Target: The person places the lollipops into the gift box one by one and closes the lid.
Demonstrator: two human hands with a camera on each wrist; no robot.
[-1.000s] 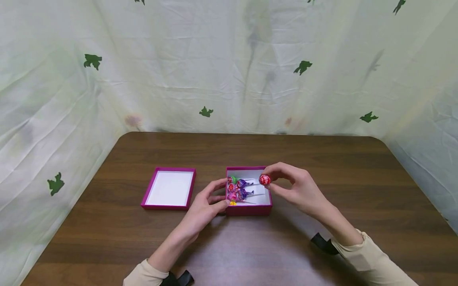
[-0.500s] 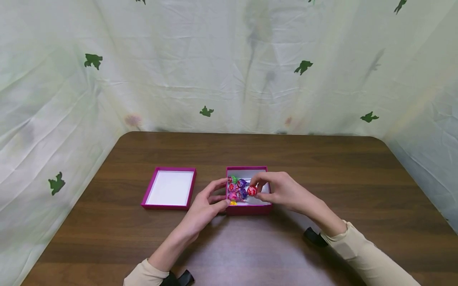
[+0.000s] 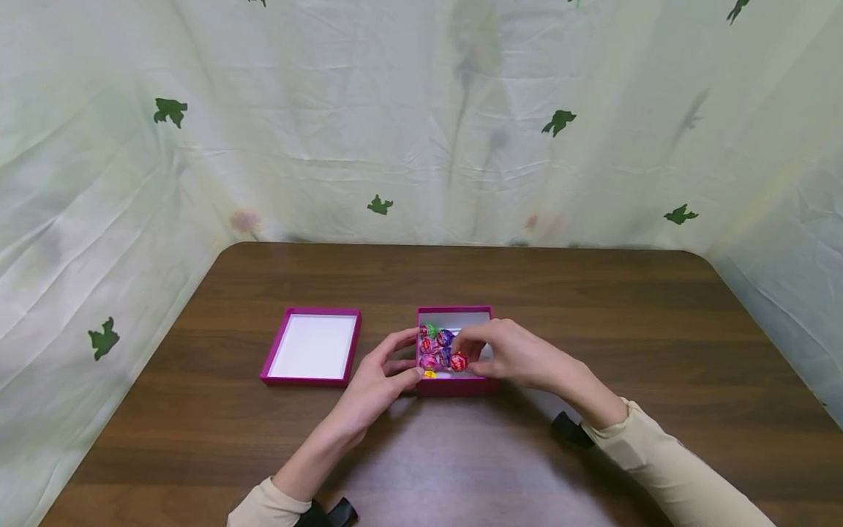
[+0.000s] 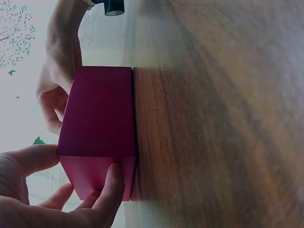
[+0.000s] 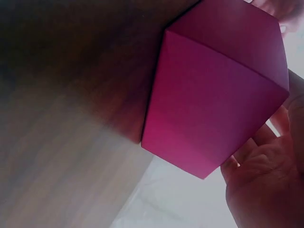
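Observation:
My right hand [image 3: 523, 355] reaches over the magenta box [image 3: 456, 387] and pinches a red-wrapped lollipop [image 3: 458, 362] by its ball, down inside the box. Several other lollipops [image 3: 431, 361] in pink, purple, green and yellow wrappers lie along the left part of the box. Against the box's left wall rests my left hand [image 3: 375, 380], with thumb and fingers extended. The left wrist view shows the fingertips of my left hand [image 4: 90, 204] touching the side of the box [image 4: 99, 109]. In the right wrist view the box [image 5: 213, 104] hides the lollipops.
A magenta lid [image 3: 312, 346] with a white inside lies left of the box on the brown wooden table [image 3: 566, 293]. A pale curtain [image 3: 421, 132] with green leaf-like patches hangs behind the table.
My right hand has carried the red lollipop left and down into the box, from near its right rim to beside the other lollipops. The left hand has stayed in place.

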